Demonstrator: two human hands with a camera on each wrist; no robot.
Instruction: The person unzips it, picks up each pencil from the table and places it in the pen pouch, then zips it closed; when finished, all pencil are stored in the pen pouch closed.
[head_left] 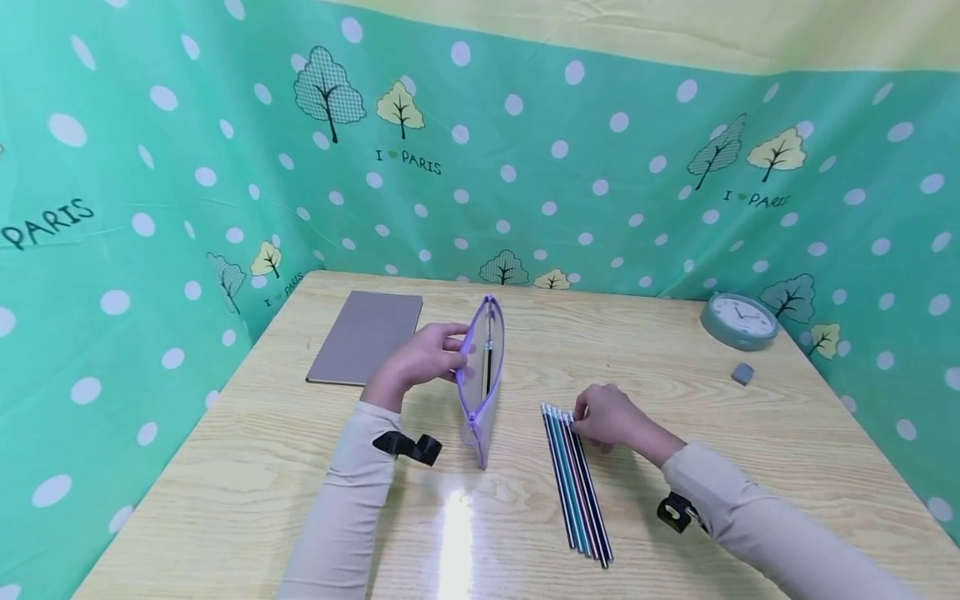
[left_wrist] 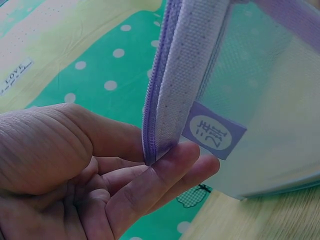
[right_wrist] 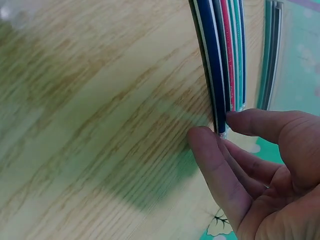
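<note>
While left hand [head_left: 431, 352] pinches pouch [head_left: 473, 377], right hand [head_left: 609, 417] apparently pinches a pencil [right_wrist: 214, 62]

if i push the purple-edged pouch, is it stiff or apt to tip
The pouch is probably floppy, judging by its thin, see-through walls. It could tip if unsupported: it is narrow, and the left hand pinches its rim.

Counter's [head_left: 225, 500] far left corner: notebook [head_left: 367, 337]; far right: clock [head_left: 740, 325], block [head_left: 742, 373] before it — pencils [head_left: 576, 492] toward the front edge, right of the pouch [head_left: 484, 429].
</note>
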